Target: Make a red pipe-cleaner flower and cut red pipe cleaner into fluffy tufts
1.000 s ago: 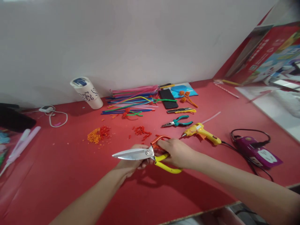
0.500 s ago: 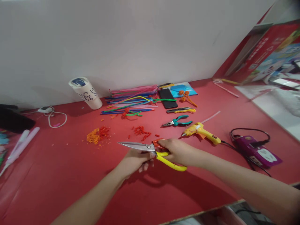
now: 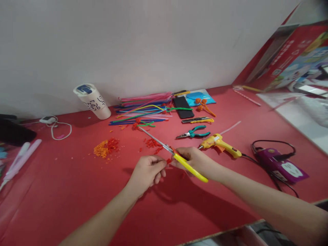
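Note:
My right hand (image 3: 195,160) is closed around the yellow and orange handles of large scissors (image 3: 164,146), whose steel blades point up and to the left, seen edge-on. My left hand (image 3: 147,171) sits just left of the handles with its fingers pinched on a small red piece (image 3: 168,160) close to the scissors' pivot. Both hands hover low over the red table (image 3: 77,191). A scatter of red cut bits (image 3: 153,142) lies right behind the blades, and an orange and red pile (image 3: 105,147) lies further left.
Beyond the hands lie teal pliers (image 3: 193,132), a yellow glue gun (image 3: 221,143), a yellow-handled tool (image 3: 197,120), a black phone (image 3: 182,107), coloured pipe cleaners (image 3: 143,109) and a tilted paper cup (image 3: 92,101). A purple device with cable (image 3: 280,164) sits right; a red box (image 3: 289,58) leans at the back right.
The scissors have swung from pointing left and lying flat to pointing up-left and edge-on. My left hand has slipped from under the blades to beside the handles, pinching a red piece.

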The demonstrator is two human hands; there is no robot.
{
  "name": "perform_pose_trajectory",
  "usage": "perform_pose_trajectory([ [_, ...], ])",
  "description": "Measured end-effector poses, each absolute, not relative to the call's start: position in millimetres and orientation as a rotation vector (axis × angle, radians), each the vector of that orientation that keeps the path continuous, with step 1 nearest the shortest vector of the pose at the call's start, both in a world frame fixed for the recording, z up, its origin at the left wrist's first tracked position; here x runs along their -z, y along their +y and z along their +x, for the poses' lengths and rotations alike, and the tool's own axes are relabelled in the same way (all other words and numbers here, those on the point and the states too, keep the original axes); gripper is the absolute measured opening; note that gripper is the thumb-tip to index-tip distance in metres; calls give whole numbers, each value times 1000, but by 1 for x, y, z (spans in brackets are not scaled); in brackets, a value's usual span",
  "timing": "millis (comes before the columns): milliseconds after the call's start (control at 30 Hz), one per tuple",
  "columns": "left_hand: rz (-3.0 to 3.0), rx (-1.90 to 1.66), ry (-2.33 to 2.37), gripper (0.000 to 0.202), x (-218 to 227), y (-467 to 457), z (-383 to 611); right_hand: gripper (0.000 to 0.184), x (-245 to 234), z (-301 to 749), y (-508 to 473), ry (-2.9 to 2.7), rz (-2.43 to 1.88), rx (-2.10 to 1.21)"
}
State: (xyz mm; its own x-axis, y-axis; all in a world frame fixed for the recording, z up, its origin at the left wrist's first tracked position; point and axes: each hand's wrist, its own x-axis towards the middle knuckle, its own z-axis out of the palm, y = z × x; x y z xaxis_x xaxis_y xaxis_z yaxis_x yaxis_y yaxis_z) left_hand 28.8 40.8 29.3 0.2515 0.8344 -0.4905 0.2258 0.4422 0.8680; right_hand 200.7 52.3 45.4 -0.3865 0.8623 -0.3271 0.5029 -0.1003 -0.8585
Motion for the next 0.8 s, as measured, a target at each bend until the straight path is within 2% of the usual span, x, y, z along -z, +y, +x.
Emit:
perform_pose_trajectory([
  [200,1252,-554,1332,24,-39,39,34,17,-46,189,52,-1727,-1488,-1484],
  [400,1343,-537,1339,21,-35,40,30,25,-38,192,54,-1796,-1520,-1333],
  [600,1078,-533,1286,17,-39,42,28,18,-42,198,53,-1665,-1430,-1645],
  [800,1078,-541,1286,17,-40,42,31,14,-40,200,55,-1600,-1420,-1668],
])
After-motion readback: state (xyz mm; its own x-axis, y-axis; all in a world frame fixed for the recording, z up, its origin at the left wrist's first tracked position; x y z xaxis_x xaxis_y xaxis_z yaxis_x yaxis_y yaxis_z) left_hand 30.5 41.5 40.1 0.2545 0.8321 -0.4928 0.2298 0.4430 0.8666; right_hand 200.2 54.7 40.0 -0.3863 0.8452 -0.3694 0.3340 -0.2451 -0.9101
